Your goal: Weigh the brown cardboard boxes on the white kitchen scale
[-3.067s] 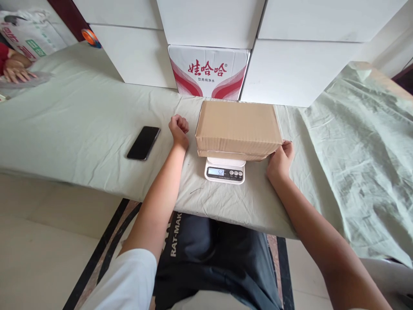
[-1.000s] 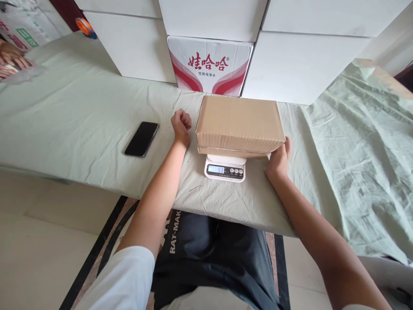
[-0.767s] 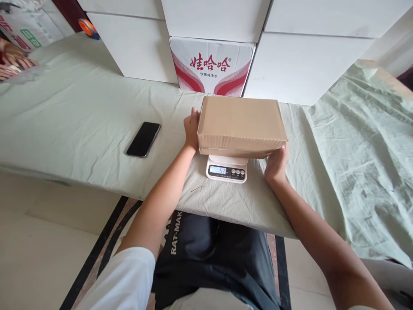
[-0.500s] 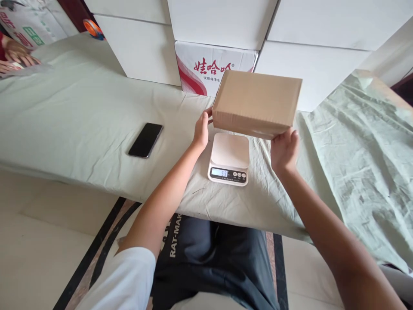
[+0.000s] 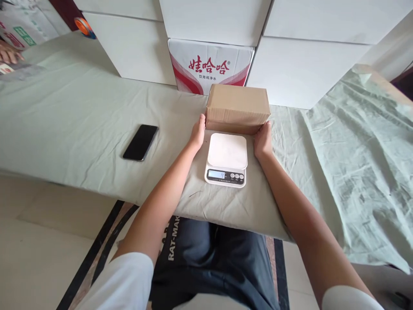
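Note:
A brown cardboard box (image 5: 238, 107) is just behind the scale, in front of the printed carton. My left hand (image 5: 198, 132) grips its left end and my right hand (image 5: 263, 138) its lower right corner; most of the fingers are hidden behind the box. The box's underside is at about table height, and I cannot tell if its whole base rests on the cloth. Between my forearms sits a white digital kitchen scale (image 5: 227, 150) with a bare platform. Its lit display seems to read a single digit, perhaps 9.
A black phone (image 5: 140, 142) lies on the green cloth (image 5: 80, 125) to the left. White cartons (image 5: 213, 19) and one red-printed carton (image 5: 211, 68) stack along the back. An orange tape roll (image 5: 84, 28) is at back left. Another person's hand (image 5: 9, 54) touches plastic at the left edge.
Both hands have lowered the cardboard box and levelled it behind the scale, shifting it slightly left. The scale's display has gone from about 53 to a single digit.

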The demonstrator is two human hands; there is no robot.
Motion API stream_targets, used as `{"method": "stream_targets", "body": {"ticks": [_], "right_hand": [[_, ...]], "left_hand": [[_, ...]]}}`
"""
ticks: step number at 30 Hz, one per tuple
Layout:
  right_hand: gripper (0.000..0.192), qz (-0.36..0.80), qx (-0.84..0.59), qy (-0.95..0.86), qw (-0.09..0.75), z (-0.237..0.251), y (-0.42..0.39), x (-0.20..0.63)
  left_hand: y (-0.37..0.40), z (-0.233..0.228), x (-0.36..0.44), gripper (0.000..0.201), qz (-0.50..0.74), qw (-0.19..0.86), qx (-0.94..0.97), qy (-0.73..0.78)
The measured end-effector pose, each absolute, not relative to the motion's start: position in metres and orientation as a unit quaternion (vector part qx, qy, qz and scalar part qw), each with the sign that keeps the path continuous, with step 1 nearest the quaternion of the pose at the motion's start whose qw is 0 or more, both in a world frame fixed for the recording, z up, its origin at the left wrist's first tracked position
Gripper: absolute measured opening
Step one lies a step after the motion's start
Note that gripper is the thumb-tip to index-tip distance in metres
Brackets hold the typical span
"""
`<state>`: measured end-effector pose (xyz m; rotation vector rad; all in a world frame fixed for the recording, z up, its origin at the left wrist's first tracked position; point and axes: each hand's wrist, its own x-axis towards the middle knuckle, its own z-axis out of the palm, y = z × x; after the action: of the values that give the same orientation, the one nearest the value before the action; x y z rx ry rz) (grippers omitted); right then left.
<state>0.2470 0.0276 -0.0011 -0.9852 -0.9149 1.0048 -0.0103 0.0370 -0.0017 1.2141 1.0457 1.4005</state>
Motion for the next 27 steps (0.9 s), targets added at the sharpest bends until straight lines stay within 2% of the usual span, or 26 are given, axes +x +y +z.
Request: {"method": "stream_targets", "body": {"ticks": [5, 8, 20, 27], "right_hand": [[0.065, 0.402, -0.440, -0.445, 0.669, -0.008, 0.028, 0.250], [0.068, 0.368, -0.451, -0.439, 0.684, -0.010, 0.027, 0.252], [0.060, 0.358, -0.452, -0.437, 0.691, -0.008, 0.025, 0.252], [0.044, 0.381, -0.464, -0.390, 0.699, -0.004, 0.022, 0.248]], "left_hand": [[0.041, -0.008, -0.011, 0.090, 0.584, 0.459, 0.502, 0.444], [0.040, -0.005, -0.011, 0.089, 0.589, 0.466, 0.488, 0.445], [0.031, 0.012, -0.011, 0.092, 0.576, 0.493, 0.448, 0.473], [0.033, 0.009, -0.015, 0.087, 0.572, 0.500, 0.447, 0.471]]}}
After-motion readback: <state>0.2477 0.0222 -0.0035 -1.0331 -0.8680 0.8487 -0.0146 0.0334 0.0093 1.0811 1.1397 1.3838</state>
